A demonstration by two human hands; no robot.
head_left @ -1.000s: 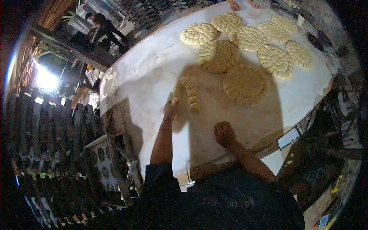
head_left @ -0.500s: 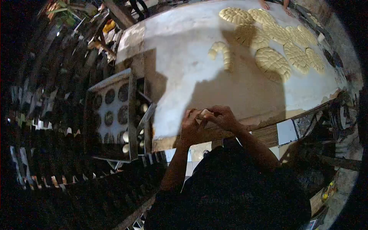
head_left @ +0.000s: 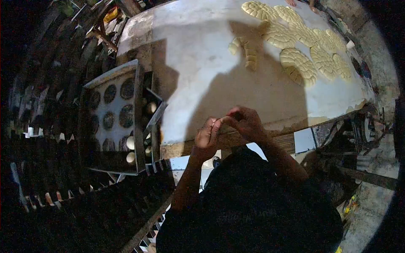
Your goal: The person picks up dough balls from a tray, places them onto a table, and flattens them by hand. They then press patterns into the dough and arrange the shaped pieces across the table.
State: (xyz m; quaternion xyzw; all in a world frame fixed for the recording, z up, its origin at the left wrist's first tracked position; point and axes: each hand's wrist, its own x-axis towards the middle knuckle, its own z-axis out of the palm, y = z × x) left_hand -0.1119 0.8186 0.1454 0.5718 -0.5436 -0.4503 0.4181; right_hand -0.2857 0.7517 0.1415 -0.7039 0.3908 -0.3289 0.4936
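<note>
My left hand (head_left: 207, 134) and my right hand (head_left: 244, 122) meet above the near edge of the pale worktable (head_left: 185, 92). The fingers of both are curled and pressed together; what lies between them is mostly hidden and too small to name. Farther up the table, a curved row of dough pieces (head_left: 249, 57) lies partly in my shadow. Beyond it, to the right, are several flat rounds of scored dough (head_left: 298, 66).
A tray (head_left: 136, 84) with dark round hollows stands left of the table, with two pale balls (head_left: 130, 143) at its lower right corner. More pale balls (head_left: 151, 108) sit beside it. Another person's hand (head_left: 291, 2) shows at the far edge.
The pale piece seen between my fingers earlier is now mostly hidden. My hands have shifted slightly. The whole view has moved, and two balls in the tray show more clearly.
</note>
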